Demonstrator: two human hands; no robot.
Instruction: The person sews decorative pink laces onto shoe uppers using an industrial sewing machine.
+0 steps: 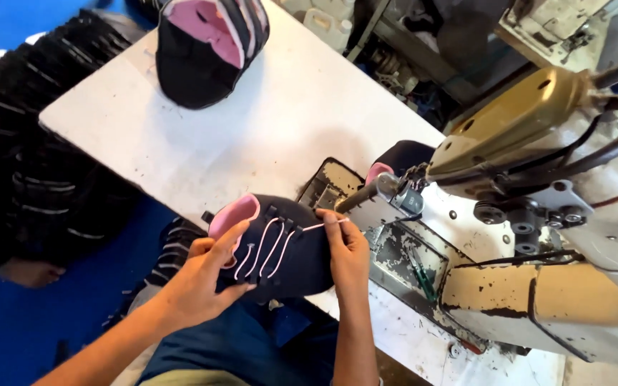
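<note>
Fingertips first: the right hand (348, 251) has thumb and forefinger pinched on the free end of a pink lace (275, 245), drawing it taut off toward the machine side. The other fingers curl down against the dark shoe upper (291, 250). The left hand (205, 282) cups that upper from the near side, thumb stretched up along its pink lining (232, 214), fingers wrapped under and closed on the fabric.

The upper sits in the air at the near edge of the white table (252, 136), just over the person's lap, with the lace crossing several loops on its front.

Moving out: an industrial sewing machine (552, 207) fills the right, its post and needle area just beside the right hand. Another dark upper is on the post behind it. A stack of finished uppers (209, 46) sits at the far end of the table, well apart, and a dark pile lies on the blue floor (8, 329) to the left.

Risks, as I judge them: the pinch is right at the lace tip, so a hard tug could slip it free or pull the lacing uneven. The right hand is also close to the machine's post, where the loose lace could snag.
</note>
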